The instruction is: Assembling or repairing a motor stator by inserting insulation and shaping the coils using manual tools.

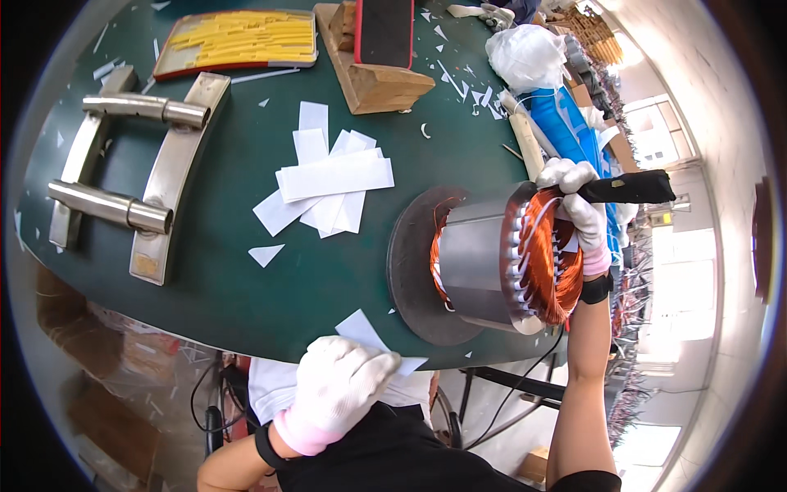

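My left hand (340,385), in a white glove with a pink cuff, is closed on a white insulation paper piece (365,332) at the table's near edge. To the right, a motor stator (484,262) with a grey metal core and copper windings (545,262) sits on a round dark disc (410,283). Over the winding's upper end, my gloved right hand (582,205) is wrapped round a black stick-like tool (630,189). The tool's other end is hidden by the hand. Small white paper bits show inside the winding ring.
White paper strips (336,180) lie heaped mid-table. A metal frame with two round bars (123,201) rests at left. Behind are a tray of yellow strips (242,37) and a wooden stand (361,82) holding a phone (384,33). A blue bag (566,123) lies at far right.
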Demonstrator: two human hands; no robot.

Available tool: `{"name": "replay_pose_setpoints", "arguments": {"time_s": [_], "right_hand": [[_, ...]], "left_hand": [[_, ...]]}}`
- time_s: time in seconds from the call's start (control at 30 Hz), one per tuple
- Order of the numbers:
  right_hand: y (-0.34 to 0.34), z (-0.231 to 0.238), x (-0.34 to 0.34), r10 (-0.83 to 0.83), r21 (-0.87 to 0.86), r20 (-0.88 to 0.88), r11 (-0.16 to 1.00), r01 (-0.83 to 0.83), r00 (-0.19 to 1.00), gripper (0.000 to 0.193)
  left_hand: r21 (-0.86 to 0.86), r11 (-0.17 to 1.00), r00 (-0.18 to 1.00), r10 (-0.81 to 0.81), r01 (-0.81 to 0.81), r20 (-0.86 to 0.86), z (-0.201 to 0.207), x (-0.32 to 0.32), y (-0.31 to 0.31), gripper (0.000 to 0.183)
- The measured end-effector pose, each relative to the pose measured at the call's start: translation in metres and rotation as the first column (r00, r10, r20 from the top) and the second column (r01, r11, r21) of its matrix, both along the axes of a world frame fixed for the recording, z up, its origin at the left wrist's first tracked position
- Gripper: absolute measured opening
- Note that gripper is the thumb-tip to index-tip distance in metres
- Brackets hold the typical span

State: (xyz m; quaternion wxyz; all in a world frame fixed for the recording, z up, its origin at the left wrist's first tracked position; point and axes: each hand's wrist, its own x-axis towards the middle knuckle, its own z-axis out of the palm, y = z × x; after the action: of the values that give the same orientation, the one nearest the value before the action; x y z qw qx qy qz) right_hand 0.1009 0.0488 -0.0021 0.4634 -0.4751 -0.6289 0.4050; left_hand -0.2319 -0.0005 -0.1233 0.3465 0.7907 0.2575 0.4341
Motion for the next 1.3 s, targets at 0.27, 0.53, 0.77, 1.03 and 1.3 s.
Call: {"name": "replay_pose_setpoints", "arguments": {"time_s": [0.27, 0.53, 0.77, 1.03, 1.3], "right_hand": [[-0.006, 0.003, -0.005, -0.02, -0.019, -0.074, 1.0, 0.018, 0.997, 0.015], [-0.021, 0.001, -0.01, -0.122, -0.049, -0.102, 0.992, 0.117, 0.987, 0.013], [-0.044, 0.005, -0.02, -0.379, -0.086, 0.013, 0.922, 0.378, 0.925, 0.01], [-0.048, 0.076, -0.02, -0.511, 0.031, 0.567, 0.797, 0.603, 0.646, 0.028], [0.034, 0.121, -0.081, 0.152, 0.125, -0.332, 0.985, -0.117, 0.931, 0.032]], "left_hand": [[-0.008, 0.998, 0.963, -0.059, 0.063, 0.264, 0.052, 0.046, 0.014, 0.024], [0.02, 1.0, 0.973, -0.004, -0.001, 0.233, 0.057, 0.078, 0.007, 0.016], [0.036, 0.999, 0.962, -0.038, 0.03, 0.269, 0.057, 0.078, 0.02, 0.015], [0.078, 0.989, 0.961, -0.143, 0.128, 0.236, 0.058, 0.074, 0.055, 0.01], [-0.039, 0.993, 0.935, -0.091, 0.112, 0.344, 0.053, 0.071, 0.054, 0.016]]}}
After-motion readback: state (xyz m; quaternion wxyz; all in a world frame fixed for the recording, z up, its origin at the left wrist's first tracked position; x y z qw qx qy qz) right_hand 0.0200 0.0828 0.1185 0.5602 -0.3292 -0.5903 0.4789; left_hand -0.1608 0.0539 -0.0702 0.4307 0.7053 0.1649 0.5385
